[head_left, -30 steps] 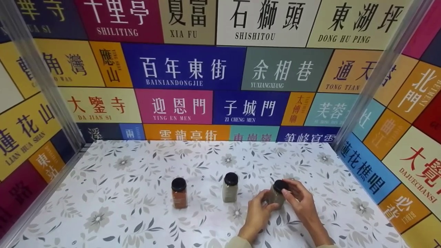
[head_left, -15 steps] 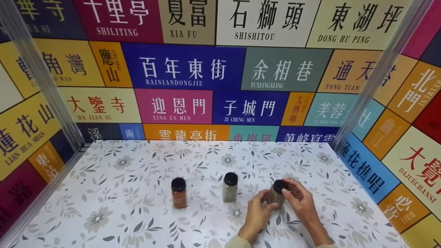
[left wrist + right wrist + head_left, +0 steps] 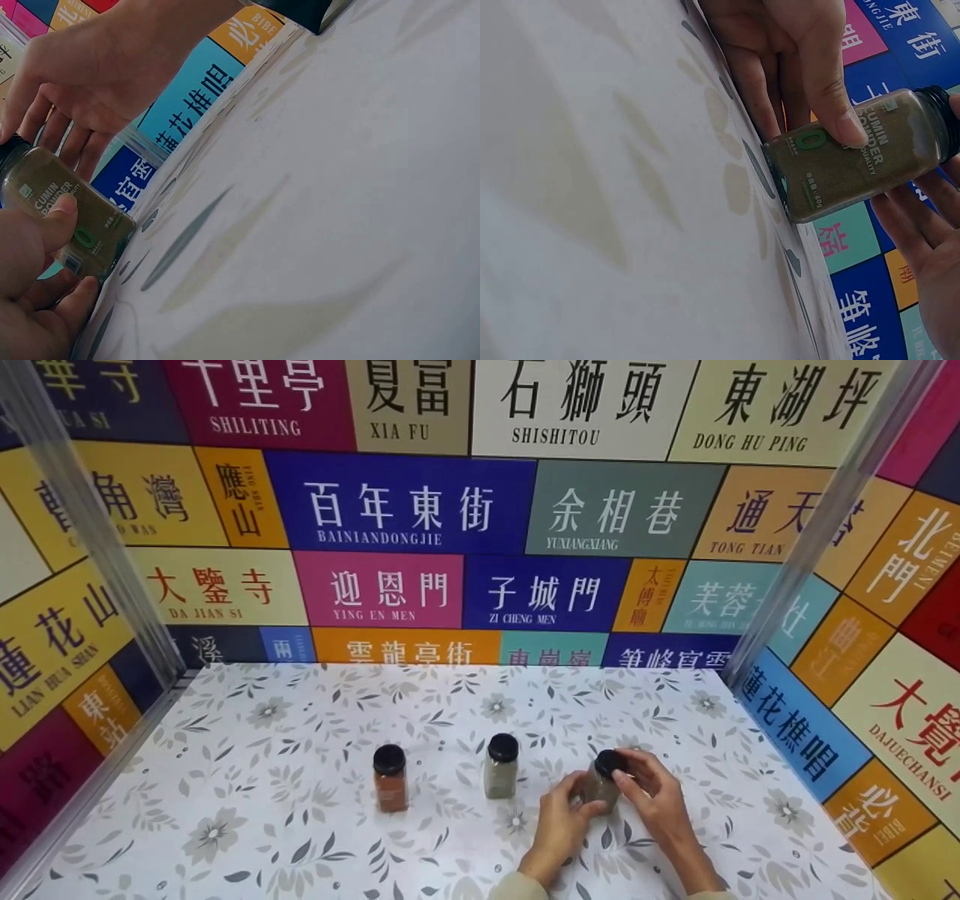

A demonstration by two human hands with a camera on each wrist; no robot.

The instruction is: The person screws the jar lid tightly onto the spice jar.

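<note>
A square glass jar of cumin powder (image 3: 832, 176), its label lettering readable in both wrist views, stands upright on the patterned tabletop at the right in the head view. My left hand (image 3: 562, 819) grips the jar's body low down, the thumb lying across the label. On the black cap (image 3: 609, 763), the thumb and fingers of my right hand (image 3: 658, 793) pinch from the right side. The cap sits on the jar's neck. In the left wrist view, my right hand (image 3: 105, 75) reaches down to the cap from above.
Left of the hands stands a black-capped jar of pale grey-green powder (image 3: 500, 778). Farther left is a similar jar of orange-brown powder (image 3: 391, 792). The white floral tabletop (image 3: 262, 765) ends at colourful sign-printed walls (image 3: 397, 510) behind and at both sides.
</note>
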